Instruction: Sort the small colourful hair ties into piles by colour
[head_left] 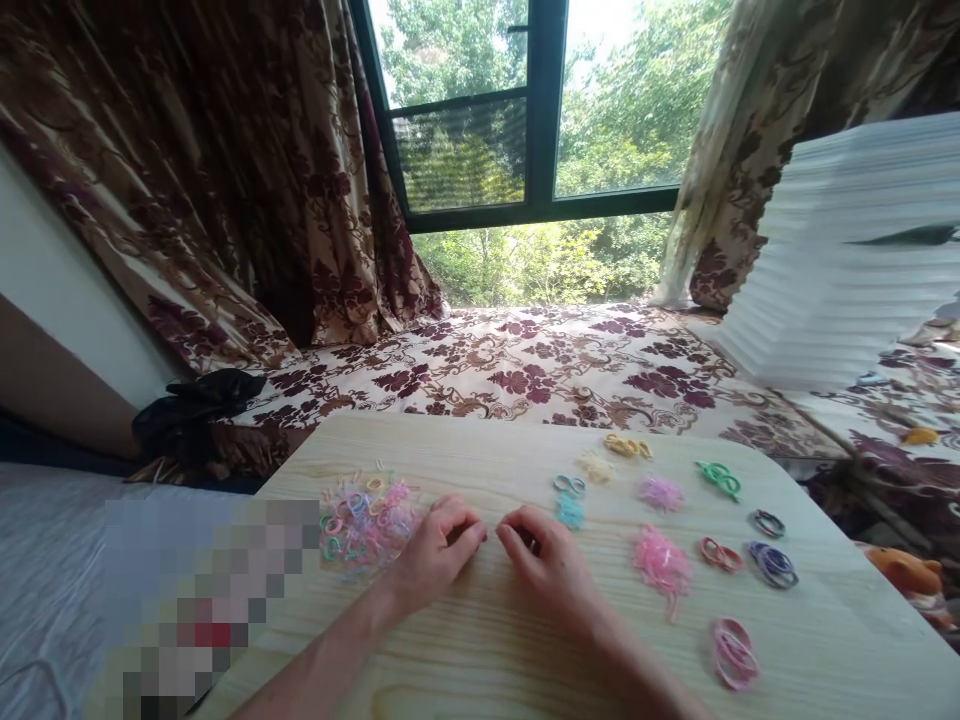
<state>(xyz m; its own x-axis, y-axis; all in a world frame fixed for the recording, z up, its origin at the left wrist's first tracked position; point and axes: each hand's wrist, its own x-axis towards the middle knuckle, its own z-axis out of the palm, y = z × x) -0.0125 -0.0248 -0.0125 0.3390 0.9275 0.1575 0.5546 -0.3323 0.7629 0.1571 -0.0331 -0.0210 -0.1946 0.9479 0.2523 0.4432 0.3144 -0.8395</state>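
My left hand rests at the middle of the wooden table, its fingers curled and pinched together. Just right of it my right hand is closed in the same way, a small gap between the two. What either holds, if anything, is too small to make out. Left of my left hand lies a mixed pile of small coloured elastic bands. Beyond my right hand are a heap of light blue bands and two blue-grey hair ties. A heap of pink bands lies farther right.
Sorted hair ties lie on the table's right: yellow, green, dark grey, red, purple and pink. Small heaps of cream bands and lilac bands lie among them. A patterned window seat borders the table's far edge.
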